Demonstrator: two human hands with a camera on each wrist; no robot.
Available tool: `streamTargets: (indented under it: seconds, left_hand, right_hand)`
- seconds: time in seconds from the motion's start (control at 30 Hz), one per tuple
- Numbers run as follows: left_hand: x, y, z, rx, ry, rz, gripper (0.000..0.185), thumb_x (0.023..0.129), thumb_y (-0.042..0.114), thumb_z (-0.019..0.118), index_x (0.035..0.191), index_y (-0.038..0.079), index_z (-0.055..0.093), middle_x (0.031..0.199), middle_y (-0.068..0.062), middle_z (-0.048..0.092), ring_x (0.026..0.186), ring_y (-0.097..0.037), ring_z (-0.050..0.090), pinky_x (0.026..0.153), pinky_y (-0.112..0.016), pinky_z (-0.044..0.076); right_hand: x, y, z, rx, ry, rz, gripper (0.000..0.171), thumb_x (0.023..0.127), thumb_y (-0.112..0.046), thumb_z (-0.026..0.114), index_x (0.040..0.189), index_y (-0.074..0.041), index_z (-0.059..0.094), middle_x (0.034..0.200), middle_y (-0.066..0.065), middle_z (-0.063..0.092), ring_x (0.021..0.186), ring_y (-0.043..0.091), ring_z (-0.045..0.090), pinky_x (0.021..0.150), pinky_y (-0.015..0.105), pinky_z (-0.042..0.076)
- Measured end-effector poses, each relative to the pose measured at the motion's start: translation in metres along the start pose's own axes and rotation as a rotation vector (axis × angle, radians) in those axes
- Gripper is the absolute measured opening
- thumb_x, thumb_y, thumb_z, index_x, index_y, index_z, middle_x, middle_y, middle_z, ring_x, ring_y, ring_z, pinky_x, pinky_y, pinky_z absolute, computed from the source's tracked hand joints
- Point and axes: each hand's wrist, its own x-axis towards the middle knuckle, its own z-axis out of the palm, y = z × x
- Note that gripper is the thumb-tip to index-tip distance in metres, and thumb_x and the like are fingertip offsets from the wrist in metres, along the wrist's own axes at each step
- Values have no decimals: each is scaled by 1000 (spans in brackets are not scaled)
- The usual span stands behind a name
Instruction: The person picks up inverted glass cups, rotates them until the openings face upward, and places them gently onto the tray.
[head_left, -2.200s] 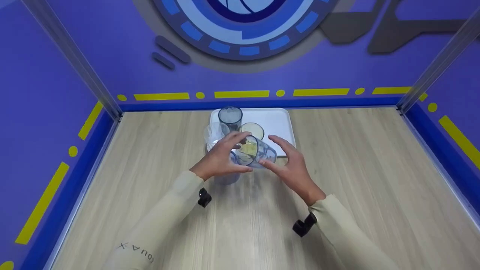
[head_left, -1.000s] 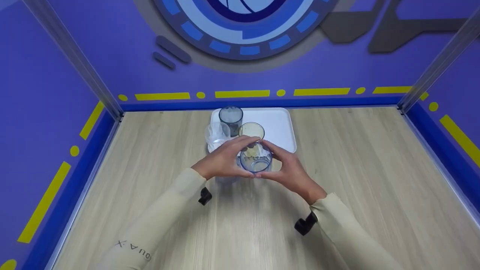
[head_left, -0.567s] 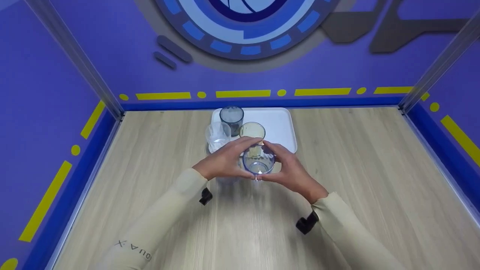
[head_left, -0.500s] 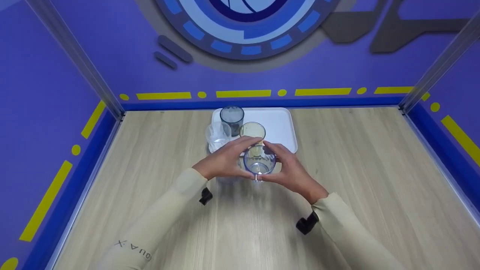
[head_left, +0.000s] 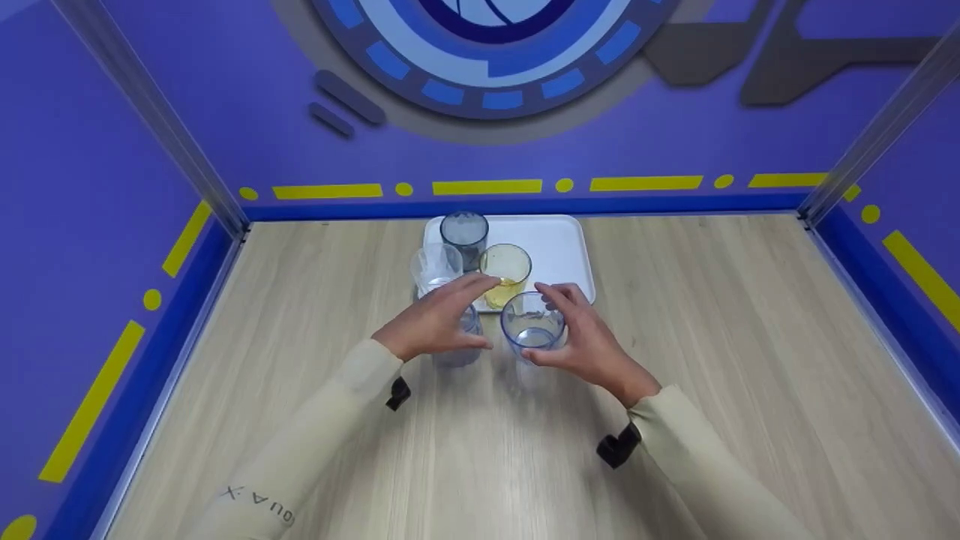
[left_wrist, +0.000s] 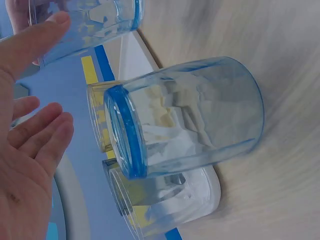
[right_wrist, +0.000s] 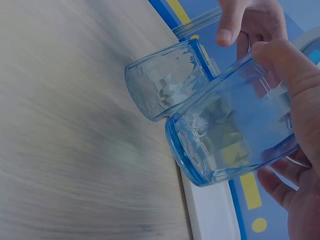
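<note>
My right hand (head_left: pixel 596 341) grips a clear blue-tinted glass (head_left: pixel 534 319) by its side, thumb toward me and fingers on the far side. In the right wrist view its thick blue base (right_wrist: pixel 185 155) points down toward the table, so the glass is upright and above the wood. My left hand (head_left: pixel 435 321) is empty, thumb and fingers spread apart. Beneath it a second blue-tinted glass (left_wrist: pixel 200 112) stands upside down on the table, its thick blue base (left_wrist: pixel 127 132) on top. The left hand partly hides this glass in the head view.
A white tray (head_left: pixel 559 251) lies at the back of the table. On it stand a dark grey glass (head_left: pixel 465 238), a clear glass (head_left: pixel 435 264) and a yellow-tinted glass (head_left: pixel 505 289). A purple wall (head_left: pixel 675 142) rises behind.
The held glass, tilted on its side at first, has been turned upright between both hands. My left hand has since let go and moved left, while the right hand has carried the glass slightly right.
</note>
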Motion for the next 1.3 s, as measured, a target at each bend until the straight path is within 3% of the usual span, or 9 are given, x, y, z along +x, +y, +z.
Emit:
streamTargets:
  seconds: [0.23,0.47,0.8,1.03,1.3]
  left_hand:
    - [-1,-4,-1,108,-39,-75,75,82,38,76,146,25,41,149,2,43,135,-17,45,108,-39,44]
    - [-1,-6,-1,199,-119,-183,69,84,34,75,144,25,44,152,0,40,138,-20,40,111,-43,40]
    - [1,-8,0,264,-166,-174,61,84,29,76,139,23,51,144,-4,49,134,-23,45,110,-47,40]
    - [3,-10,0,182,-173,-203,60,81,22,79,136,18,55,136,-4,56,126,-21,52,107,-41,44]
    - [20,-3,-7,176,-211,-207,51,71,8,84,119,10,67,113,-5,69,101,-19,61,91,-38,53]
  right_hand:
    - [1,2,-1,-22,12,23,87,68,-38,86,142,-26,42,136,4,42,127,26,48,102,46,47]
    - [1,4,-2,-15,20,12,84,68,-38,87,138,-22,42,140,2,43,127,25,48,104,46,46]
    - [0,7,-3,-51,11,8,90,68,-40,87,144,-28,40,135,4,46,123,25,49,99,45,50]
    - [0,8,-5,-86,-7,20,86,68,-41,86,143,-35,43,133,5,44,120,25,48,96,46,52]
    - [3,9,-9,-88,-17,56,82,69,-41,85,139,-34,43,131,4,43,118,29,50,95,46,53]
